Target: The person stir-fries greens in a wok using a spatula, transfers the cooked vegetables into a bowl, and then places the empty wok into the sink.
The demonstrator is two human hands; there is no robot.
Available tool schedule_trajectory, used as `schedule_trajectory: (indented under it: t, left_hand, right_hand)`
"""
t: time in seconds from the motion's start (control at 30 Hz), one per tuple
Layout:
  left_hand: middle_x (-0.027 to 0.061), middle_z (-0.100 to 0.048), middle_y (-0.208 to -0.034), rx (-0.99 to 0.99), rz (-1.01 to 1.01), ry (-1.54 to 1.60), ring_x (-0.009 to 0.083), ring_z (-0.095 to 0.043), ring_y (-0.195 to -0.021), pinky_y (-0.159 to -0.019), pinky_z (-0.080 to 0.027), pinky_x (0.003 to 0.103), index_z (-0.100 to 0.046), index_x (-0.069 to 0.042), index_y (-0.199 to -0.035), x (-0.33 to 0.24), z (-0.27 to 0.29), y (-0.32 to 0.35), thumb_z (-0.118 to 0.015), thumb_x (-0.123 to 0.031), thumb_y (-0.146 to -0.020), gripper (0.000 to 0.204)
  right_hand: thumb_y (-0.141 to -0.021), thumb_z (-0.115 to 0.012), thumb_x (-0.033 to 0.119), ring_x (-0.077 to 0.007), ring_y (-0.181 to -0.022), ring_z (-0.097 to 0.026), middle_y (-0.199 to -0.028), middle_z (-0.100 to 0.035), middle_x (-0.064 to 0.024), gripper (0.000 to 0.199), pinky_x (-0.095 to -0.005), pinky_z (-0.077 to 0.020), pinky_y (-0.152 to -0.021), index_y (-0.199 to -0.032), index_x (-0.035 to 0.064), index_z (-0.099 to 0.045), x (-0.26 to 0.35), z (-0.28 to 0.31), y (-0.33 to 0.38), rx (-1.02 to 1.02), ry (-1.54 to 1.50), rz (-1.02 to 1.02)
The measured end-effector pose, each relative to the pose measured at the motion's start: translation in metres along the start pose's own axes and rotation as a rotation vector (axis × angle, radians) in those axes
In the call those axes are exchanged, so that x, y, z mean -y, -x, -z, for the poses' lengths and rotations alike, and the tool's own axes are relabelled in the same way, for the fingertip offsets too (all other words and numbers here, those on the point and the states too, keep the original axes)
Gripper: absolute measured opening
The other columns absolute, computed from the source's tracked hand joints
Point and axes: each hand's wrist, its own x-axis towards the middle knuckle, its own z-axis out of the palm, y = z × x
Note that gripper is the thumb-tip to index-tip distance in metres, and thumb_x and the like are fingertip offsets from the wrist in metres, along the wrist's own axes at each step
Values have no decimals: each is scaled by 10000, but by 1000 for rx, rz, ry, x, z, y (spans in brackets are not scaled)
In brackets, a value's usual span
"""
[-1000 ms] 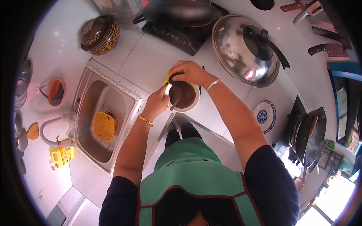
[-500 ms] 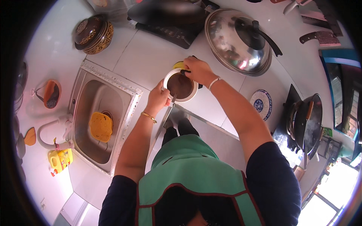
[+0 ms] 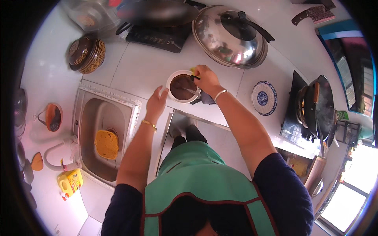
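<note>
A round white bowl (image 3: 170, 93) with a dark brown filling sits on the pale counter in front of me. A metal spoon (image 3: 192, 91) lies in it, slanting across the lower right of the filling. At the bowl's left side is my left hand (image 3: 156, 101), fingers apart, thumb close to the rim, holding nothing. My right hand (image 3: 207, 80) is closed above the upper right rim, with a black bit and something yellow-green showing at its fingertips; what this is stays unclear. Under the right wrist a dark, soft-looking item (image 3: 206, 98) touches the bowl's side.
Left is a steel sink (image 3: 87, 133) with a yellow basket (image 3: 106, 144). Beyond stand a brown patterned lidded pot (image 3: 87, 55), a black cooktop (image 3: 157, 38) and a large steel lid (image 3: 214, 35). Right are a blue-and-white plate (image 3: 264, 98) and a steaming wok (image 3: 323, 104) on a stove.
My left hand has let go of the bowl's rim and opened. The spoon now leans to the right instead of toward my left hand. The view has shifted to the right.
</note>
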Motion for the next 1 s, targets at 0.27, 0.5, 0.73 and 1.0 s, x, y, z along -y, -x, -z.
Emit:
schedule_trajectory:
  t: [0.27, 0.5, 0.73, 1.0]
  left_hand:
    - [133, -584, -626, 293, 154, 30, 234, -608, -495, -491, -518, 362, -555, -54, -1160, -44, 5, -25, -367, -260, -981, 331]
    - [103, -585, -639, 216, 324, 596, 172, -577, -437, -382, -503, 296, -464, -34, -1119, -19, -24, 7, -440, -148, -932, 220]
    - [88, -606, -669, 250, 307, 500, 156, -579, -459, -395, -485, 261, -475, -49, -1062, -27, -29, 19, -428, -216, -952, 205]
    - [72, -603, -657, 337, 278, 505, 153, -585, -485, -428, -494, 274, -472, -67, -1142, -73, -74, 36, -440, -295, -966, 290]
  right_hand:
    - [-713, -698, 133, -338, -863, -603, -925, -621, -136, 233, -414, -486, -758, -898, 77, -568, 6, -4, -1, 24, 5, -109]
    - [-758, -671, 158, -347, -839, -606, -866, -623, -179, 259, -408, -481, -760, -957, 18, -581, -30, 24, 61, -416, -274, -679]
    - [-837, -600, 284, -304, -1370, -254, -1451, -313, -121, 519, -450, -239, -1103, -1323, 134, -495, -64, -5, 119, -52, 420, -304]
    - [-848, -581, 192, -303, -1171, -525, -1272, -541, -123, 394, -410, -435, -953, -1233, 106, -564, -37, 82, 199, -266, 13, -499]
